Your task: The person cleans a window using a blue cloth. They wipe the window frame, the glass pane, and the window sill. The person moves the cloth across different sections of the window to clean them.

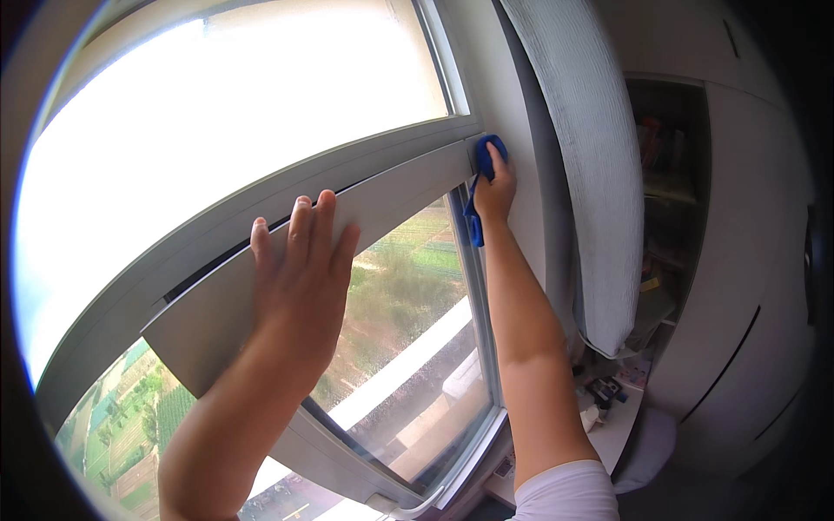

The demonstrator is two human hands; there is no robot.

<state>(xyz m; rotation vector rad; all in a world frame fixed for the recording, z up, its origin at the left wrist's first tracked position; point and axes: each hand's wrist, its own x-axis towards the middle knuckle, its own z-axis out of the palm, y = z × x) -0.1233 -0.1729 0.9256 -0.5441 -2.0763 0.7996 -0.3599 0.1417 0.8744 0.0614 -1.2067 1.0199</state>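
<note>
My right hand (496, 192) holds a bunched blue cloth (483, 156) against the right end of a window sash's top rail (404, 182), where it meets the frame. A fold of the cloth hangs below my fingers. My left hand (301, 280) lies against the same rail with fingers spread and fingertips at its upper edge; nothing is held in it. The sash stands ajar, its left end away from the fixed crossbar (215, 241). Below the rail, the glass pane (397, 312) looks speckled and streaked.
A white window handle (417, 509) sits low on the sash. Pale curtain fabric (586, 163) hangs at the right. Beyond it are an open shelf (671, 195) with books, a cabinet door (730, 260) and a desk (619, 423) with small items. Fields (124, 417) lie far below outside.
</note>
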